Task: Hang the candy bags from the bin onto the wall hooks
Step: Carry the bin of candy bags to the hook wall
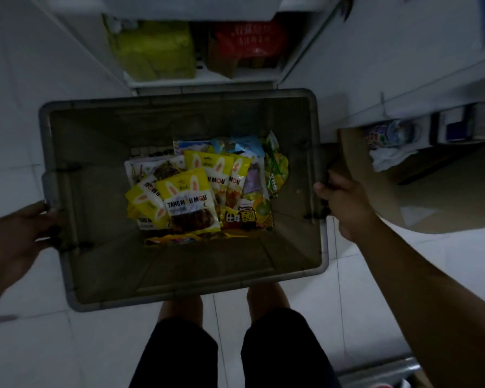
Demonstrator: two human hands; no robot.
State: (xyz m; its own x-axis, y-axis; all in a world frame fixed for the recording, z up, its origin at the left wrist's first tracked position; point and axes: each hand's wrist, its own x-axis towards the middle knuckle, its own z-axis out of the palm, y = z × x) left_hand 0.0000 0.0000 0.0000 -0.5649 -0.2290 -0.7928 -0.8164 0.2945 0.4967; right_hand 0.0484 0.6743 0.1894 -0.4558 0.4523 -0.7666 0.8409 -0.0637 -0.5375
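A deep grey plastic bin (179, 275) fills the middle of the head view, above my knees. Several candy bags (188, 200) lie heaped on its bottom, mostly yellow ones with rabbit ears printed on them, plus blue, white and green ones behind. My left hand (20, 236) grips the bin's left rim and handle. My right hand (345, 203) grips the right rim. No wall hooks are in view.
A white shelf unit (202, 82) stands just beyond the bin, with a yellow pack (154, 49) and a red pack (249, 43) on its low shelf. A cardboard box (375, 177) with cups and a white rag sits at the right. The floor is white tile.
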